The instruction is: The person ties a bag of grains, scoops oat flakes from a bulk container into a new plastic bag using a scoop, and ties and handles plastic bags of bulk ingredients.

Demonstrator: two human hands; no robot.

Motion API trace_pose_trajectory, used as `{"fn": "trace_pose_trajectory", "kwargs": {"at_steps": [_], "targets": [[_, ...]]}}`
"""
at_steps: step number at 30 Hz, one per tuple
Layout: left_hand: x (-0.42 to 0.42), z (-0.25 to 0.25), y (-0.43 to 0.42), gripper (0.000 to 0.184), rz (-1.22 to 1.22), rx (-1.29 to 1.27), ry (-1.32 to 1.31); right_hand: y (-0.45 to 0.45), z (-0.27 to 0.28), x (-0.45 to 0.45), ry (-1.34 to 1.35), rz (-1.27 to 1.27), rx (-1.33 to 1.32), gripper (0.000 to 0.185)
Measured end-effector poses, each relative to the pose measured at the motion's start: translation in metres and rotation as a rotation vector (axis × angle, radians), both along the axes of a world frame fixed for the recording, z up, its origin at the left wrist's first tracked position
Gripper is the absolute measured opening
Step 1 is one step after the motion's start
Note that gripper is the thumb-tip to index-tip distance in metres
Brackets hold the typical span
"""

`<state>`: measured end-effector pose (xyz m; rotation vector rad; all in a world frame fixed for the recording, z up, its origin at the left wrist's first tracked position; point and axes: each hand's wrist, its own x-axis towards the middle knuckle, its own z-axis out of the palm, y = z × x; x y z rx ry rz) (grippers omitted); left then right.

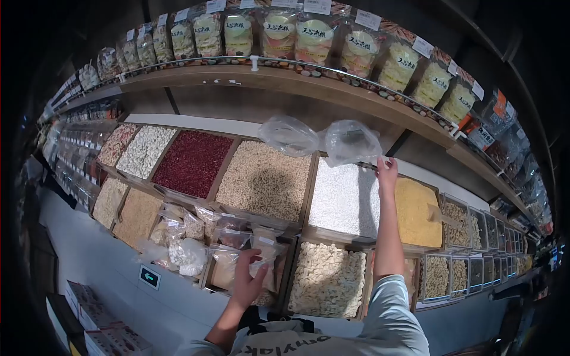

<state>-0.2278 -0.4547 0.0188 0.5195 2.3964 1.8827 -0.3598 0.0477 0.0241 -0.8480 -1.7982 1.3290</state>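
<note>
My right hand (387,172) reaches far forward over the bins, its fingers closed at the edge of a clear, bowl-like plastic piece (354,142). A similar clear plastic piece (289,136) lies just left of it, above the grain bin. Below them are a bin of small white grains (343,196) and a bin of yellow grains (417,212). My left hand (246,282) hovers with fingers apart over small packed bags (267,242) in a front bin. Whether it touches any bag is hard to tell.
A wooden shelf (285,74) with several packaged bags (314,38) runs above the bins. Dark red beans (193,163), tan grains (264,178) and pale flakes (328,279) fill other bins. Clear boxes (457,222) stand at right; printed cartons (98,314) sit on the floor at left.
</note>
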Motion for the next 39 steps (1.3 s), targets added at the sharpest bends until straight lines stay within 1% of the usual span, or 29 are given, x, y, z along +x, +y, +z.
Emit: {"fn": "trace_pose_trajectory", "kwargs": {"at_steps": [1,3,5,6,8,10,11,12,13,14,15,16,18,19,20,21,22,23,24,25,27,31,32,33,34,35,36,38,39], "targets": [[0.000,-0.001,-0.002,0.033,0.024,0.006,0.024,-0.006,-0.014,0.002,-0.075,0.021,0.149,0.065],[-0.003,-0.006,-0.006,0.033,0.029,0.007,0.062,-0.041,-0.024,0.016,-0.110,0.154,0.197,0.059],[-0.010,-0.005,-0.011,0.032,0.027,0.008,0.100,-0.081,-0.011,0.040,-0.133,0.297,0.210,0.048],[-0.013,-0.003,-0.015,0.030,0.023,0.001,0.108,-0.104,0.010,0.057,-0.159,0.364,0.200,0.041],[-0.019,0.013,-0.018,0.027,0.009,-0.014,0.092,-0.146,0.066,0.091,-0.049,0.437,0.223,0.023],[-0.033,0.048,-0.023,0.024,0.009,0.046,0.301,-0.181,0.117,0.122,0.225,0.413,0.400,0.020],[-0.037,0.069,-0.025,0.023,0.028,0.105,0.406,-0.197,0.142,0.141,0.325,0.402,0.567,0.021],[-0.035,0.092,-0.028,0.023,0.048,0.159,0.498,-0.218,0.166,0.159,0.468,0.431,0.635,0.026],[-0.032,0.115,-0.033,0.027,0.043,0.255,0.632,-0.231,0.188,0.174,0.592,0.430,0.832,0.037],[-0.032,0.139,-0.037,0.033,0.036,0.355,0.767,-0.244,0.202,0.192,0.634,0.392,0.931,0.052],[-0.037,0.166,-0.033,0.044,0.033,0.476,0.999,-0.256,0.214,0.207,0.691,0.380,0.993,0.050],[-0.033,0.189,-0.032,0.039,0.098,0.615,1.100,-0.270,0.226,0.218,0.765,0.400,1.027,0.048],[-0.020,0.227,-0.041,0.019,0.059,0.700,1.140,-0.301,0.247,0.233,0.846,0.477,1.040,0.044],[-0.020,0.232,-0.051,0.019,0.044,0.711,1.140,-0.315,0.252,0.238,0.874,0.504,1.033,0.042],[-0.018,0.237,-0.066,0.017,-0.075,0.654,1.180,-0.328,0.251,0.241,0.922,0.435,0.994,0.034],[-0.017,0.238,-0.078,0.028,-0.190,0.590,1.214,-0.341,0.251,0.243,0.969,0.366,0.953,0.028],[-0.017,0.237,-0.090,0.028,-0.202,0.584,1.212,-0.354,0.252,0.242,0.977,0.344,0.921,0.026],[-0.017,0.233,-0.091,0.008,-0.082,0.670,1.197,-0.367,0.253,0.240,0.985,0.323,0.890,0.025],[-0.018,0.232,-0.096,0.006,-0.022,0.711,1.184,-0.380,0.253,0.239,0.994,0.303,0.858,0.024],[-0.020,0.232,-0.101,0.015,0.037,0.751,1.169,-0.382,0.252,0.240,0.972,0.313,0.885,0.024],[-0.024,0.234,-0.117,0.017,0.085,0.792,1.193,-0.395,0.254,0.245,0.910,0.362,0.862,0.023],[-0.040,0.246,-0.138,0.025,0.177,0.954,1.337,-0.438,0.247,0.238,0.993,0.576,0.587,0.043],[-0.047,0.248,-0.134,0.026,0.190,0.988,1.369,-0.444,0.250,0.239,0.992,0.565,0.596,0.043],[-0.057,0.254,-0.106,0.009,-0.139,1.230,1.434,-0.450,0.253,0.241,0.990,0.553,0.606,0.043],[-0.059,0.254,-0.106,0.011,-0.312,1.347,1.448,-0.456,0.259,0.248,0.846,0.574,0.579,0.042],[-0.061,0.253,-0.105,0.020,-0.493,1.453,1.455,-0.458,0.256,0.247,0.771,0.583,0.562,0.041],[-0.052,0.245,-0.123,0.015,-0.284,1.216,1.342,-0.460,0.253,0.246,0.695,0.591,0.548,0.040],[-0.043,0.223,-0.156,0.019,0.094,0.737,1.076,-0.458,0.223,0.222,0.917,0.443,0.656,0.030],[-0.052,0.207,-0.162,0.021,0.042,0.691,1.018,-0.459,0.208,0.208,0.990,0.386,0.692,0.031]]}}
